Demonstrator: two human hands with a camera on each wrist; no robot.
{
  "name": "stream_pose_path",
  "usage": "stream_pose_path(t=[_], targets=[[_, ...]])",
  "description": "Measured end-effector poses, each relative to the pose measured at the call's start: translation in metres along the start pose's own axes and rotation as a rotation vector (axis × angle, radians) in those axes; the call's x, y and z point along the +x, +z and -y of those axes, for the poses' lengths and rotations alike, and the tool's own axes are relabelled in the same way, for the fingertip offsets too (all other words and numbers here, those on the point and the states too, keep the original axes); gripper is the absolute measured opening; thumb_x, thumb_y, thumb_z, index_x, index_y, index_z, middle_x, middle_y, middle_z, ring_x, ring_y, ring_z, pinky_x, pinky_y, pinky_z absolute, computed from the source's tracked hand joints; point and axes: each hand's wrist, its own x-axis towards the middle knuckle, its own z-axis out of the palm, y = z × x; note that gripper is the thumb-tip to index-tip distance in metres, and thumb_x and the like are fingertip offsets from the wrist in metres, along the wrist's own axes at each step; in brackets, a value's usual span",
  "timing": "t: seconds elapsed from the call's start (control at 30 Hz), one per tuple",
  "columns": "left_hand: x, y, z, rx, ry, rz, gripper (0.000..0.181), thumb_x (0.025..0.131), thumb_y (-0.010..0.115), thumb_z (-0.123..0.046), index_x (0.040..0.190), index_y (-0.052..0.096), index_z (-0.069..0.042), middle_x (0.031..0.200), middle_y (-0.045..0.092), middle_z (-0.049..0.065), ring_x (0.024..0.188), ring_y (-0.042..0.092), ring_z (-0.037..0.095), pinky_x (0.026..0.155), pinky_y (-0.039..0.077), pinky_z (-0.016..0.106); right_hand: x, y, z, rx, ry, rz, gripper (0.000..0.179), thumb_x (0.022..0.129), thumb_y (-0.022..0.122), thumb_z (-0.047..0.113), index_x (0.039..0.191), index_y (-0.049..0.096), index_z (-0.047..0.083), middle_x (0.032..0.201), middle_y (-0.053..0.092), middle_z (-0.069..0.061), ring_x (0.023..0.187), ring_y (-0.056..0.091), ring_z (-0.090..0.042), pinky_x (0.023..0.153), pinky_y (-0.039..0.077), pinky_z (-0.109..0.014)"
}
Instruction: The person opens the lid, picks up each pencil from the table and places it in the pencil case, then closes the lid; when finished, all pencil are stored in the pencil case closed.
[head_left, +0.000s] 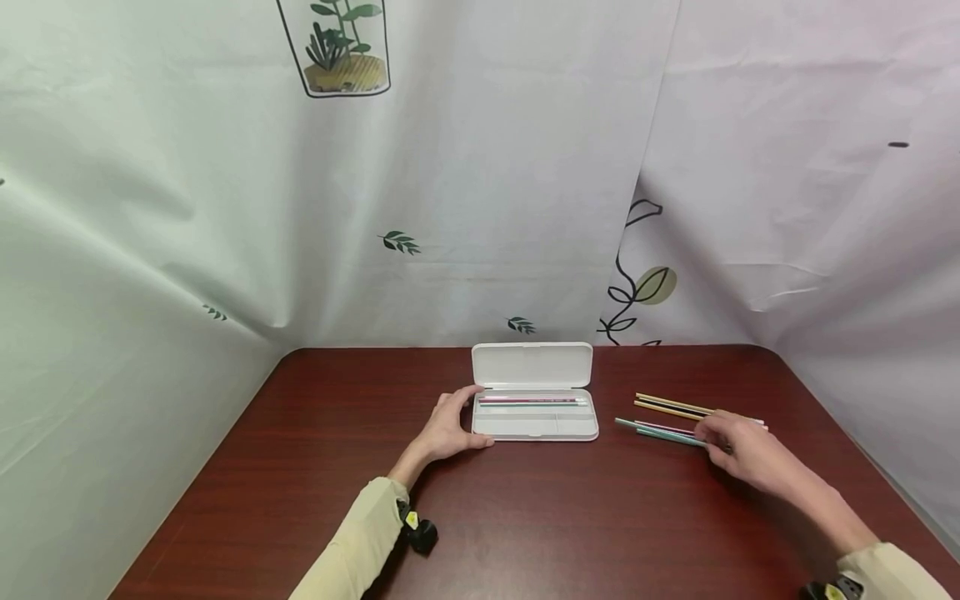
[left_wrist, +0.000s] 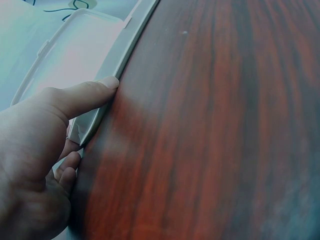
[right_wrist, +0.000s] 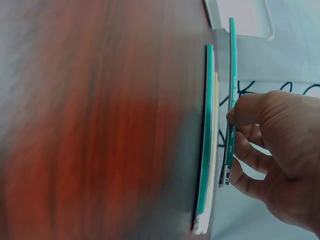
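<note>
A white pencil case lies with its lid raised at the back; a few pencils are in its rear compartment. My left hand holds the case's left end, thumb at the front edge and fingers toward the rear corner. Over to the right, my right hand pinches a green pencil between thumb and fingers. In the right wrist view that pencil appears above the table, apart from another green pencil lying beneath it.
Yellow-and-black pencils lie behind the green ones, partly hidden by the right hand. The dark red wooden table meets a pale patterned cloth at its back and sides.
</note>
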Motion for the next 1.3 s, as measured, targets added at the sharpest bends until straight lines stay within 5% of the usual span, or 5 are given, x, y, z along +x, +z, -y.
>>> stream_pose_path(t=[0.67,1.3], targets=[[-0.002,0.0,0.001,-0.005,0.009,0.012,0.088,0.066,0.093,-0.027,0.142,0.052,-0.011,0.116,0.057,0.01,0.11,0.046,0.027,0.093,0.04,0.045,0.069,0.02,0.031,0.042,-0.027,0.1,0.025,0.076,0.075,-0.007,0.085,0.067,0.014,0.083,0.055,0.01,0.071,0.05,-0.006,0.061,0.046,-0.031],[-0.002,-0.003,-0.002,-0.001,0.012,0.003,0.088,0.066,0.093,-0.028,0.142,0.052,-0.01,0.116,0.058,0.01,0.11,0.046,0.027,0.093,0.04,0.047,0.114,0.039,0.052,0.078,-0.053,0.183,0.02,0.078,0.069,-0.006,0.085,0.067,0.013,0.08,0.055,0.006,0.071,0.05,-0.01,0.06,0.045,-0.031]])
